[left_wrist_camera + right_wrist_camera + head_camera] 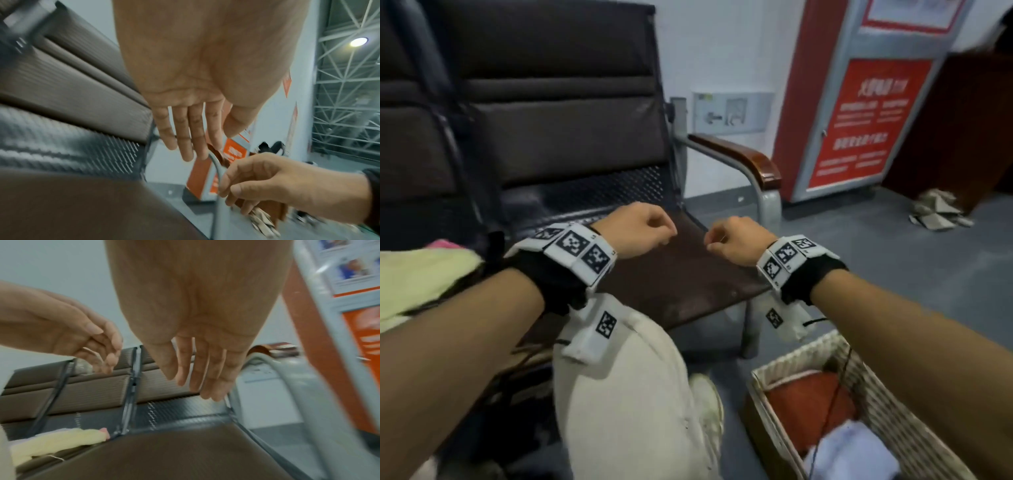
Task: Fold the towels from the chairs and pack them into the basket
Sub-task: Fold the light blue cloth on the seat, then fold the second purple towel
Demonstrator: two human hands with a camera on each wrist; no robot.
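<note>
Both my hands hover side by side over the bare brown chair seat [681,277] and hold nothing. The left hand [650,229] and the right hand [726,240] have loosely hanging fingers. The left wrist view shows the left hand [191,129] with nearly straight fingers; the right wrist view shows the same of the right hand [197,369]. A pale yellow towel [421,277] lies on the neighbouring seat to the left, with a pink one [445,244] behind it. The wicker basket [887,394] stands on the floor at lower right, holding an orange towel [808,401] and a light blue towel [852,452].
The chair's wooden armrest [750,161] on a grey metal frame rises to the right of my hands. A red and grey cabinet [859,120] stands against the wall behind it, and crumpled paper [935,209] lies on the floor. My knee in white trousers [626,394] is in front of the seat.
</note>
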